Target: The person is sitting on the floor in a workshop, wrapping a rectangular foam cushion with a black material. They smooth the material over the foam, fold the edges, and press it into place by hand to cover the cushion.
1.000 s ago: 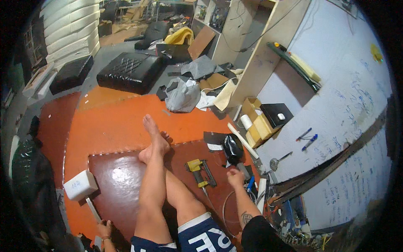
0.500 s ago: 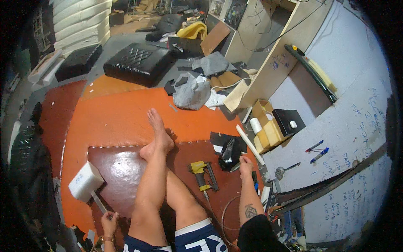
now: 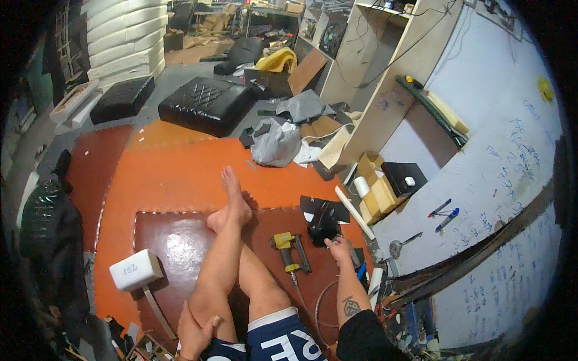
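My left hand (image 3: 198, 332) rests on my left thigh, just above the knee, its thumb apart from the fingers and nothing in it. Beside it on the brown mat lies a white block (image 3: 136, 270) with a flat, pale strip (image 3: 158, 311) running from it toward that hand. My right hand (image 3: 339, 248) reaches forward, fingers drawn together at the near edge of a shiny black plastic bag (image 3: 324, 224). The bag sits on a dark flat piece (image 3: 338, 207). Between my right leg and right forearm lies a yellow-and-black air stapler (image 3: 289, 253) with its hose attached.
Black padded cushions (image 3: 208, 103) and a crumpled grey bag (image 3: 275, 142) lie beyond the orange mat (image 3: 174, 165). A white tube (image 3: 355, 212) and foam blocks (image 3: 383, 198) border the right side. Pens (image 3: 447, 219) lie on the white panel. Black wrapped material (image 3: 51, 240) stands at left.
My left hand has let go of the strip and moved right onto my thigh. The white block has turned and settled. My right hand has shifted left, closer against the black bag.
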Tool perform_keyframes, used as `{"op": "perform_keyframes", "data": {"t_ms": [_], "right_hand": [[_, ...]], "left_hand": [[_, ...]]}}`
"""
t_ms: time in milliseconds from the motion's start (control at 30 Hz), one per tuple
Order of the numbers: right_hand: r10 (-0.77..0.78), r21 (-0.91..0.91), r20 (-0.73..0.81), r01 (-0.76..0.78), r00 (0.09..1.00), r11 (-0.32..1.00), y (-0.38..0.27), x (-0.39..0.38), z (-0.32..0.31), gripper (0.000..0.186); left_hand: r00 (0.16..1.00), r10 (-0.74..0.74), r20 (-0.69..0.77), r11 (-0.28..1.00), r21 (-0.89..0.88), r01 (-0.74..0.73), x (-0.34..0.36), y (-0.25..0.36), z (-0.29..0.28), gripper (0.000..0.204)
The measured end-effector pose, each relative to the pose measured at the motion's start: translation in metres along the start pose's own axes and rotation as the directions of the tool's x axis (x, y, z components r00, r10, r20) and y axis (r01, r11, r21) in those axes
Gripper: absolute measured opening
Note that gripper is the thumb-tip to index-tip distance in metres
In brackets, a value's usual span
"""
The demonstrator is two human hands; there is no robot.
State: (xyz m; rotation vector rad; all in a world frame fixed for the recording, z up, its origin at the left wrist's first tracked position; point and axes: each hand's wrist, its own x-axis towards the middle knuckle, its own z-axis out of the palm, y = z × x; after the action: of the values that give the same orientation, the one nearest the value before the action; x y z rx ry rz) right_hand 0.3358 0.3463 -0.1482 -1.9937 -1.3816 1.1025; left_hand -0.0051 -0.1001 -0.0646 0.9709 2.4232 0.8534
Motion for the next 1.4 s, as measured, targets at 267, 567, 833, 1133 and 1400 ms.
{"op": "perform_keyframes", "data": {"t_ms": [267,567,833,1133,1400], "right_hand": [[-0.063,-0.451,-0.143,-0.009,0.988,0.892,-0.02,0.003,0.066,0.062],[-0.273,0.623,0.169,0.113,0.947,0.774,-0.087,-0.093,0.049,0.033],[-0.629,0.8,0.479,-0.009,0.611,0.6,-0.142,-0.322,-0.049,0.038],[-0.863,0.529,0.227,0.687,0.451,0.498,-0.156,-0.435,-0.055,0.087],[-0.914,0.129,-0.225,0.94,0.338,0.316,-0.172,-0.416,-0.057,0.028]], "left_hand": [[0.957,-0.193,0.219,0.97,-0.105,0.22,0.024,0.015,-0.023,0.104],[0.962,-0.114,0.247,0.971,-0.177,0.16,0.026,0.024,-0.014,0.092],[0.828,0.521,-0.204,0.785,-0.266,-0.56,-0.016,0.119,-0.033,0.105],[0.733,0.311,-0.605,0.615,-0.46,-0.64,-0.064,0.169,-0.09,0.038],[0.58,0.281,-0.765,0.376,-0.468,-0.8,-0.093,0.166,-0.101,0.03]]}}
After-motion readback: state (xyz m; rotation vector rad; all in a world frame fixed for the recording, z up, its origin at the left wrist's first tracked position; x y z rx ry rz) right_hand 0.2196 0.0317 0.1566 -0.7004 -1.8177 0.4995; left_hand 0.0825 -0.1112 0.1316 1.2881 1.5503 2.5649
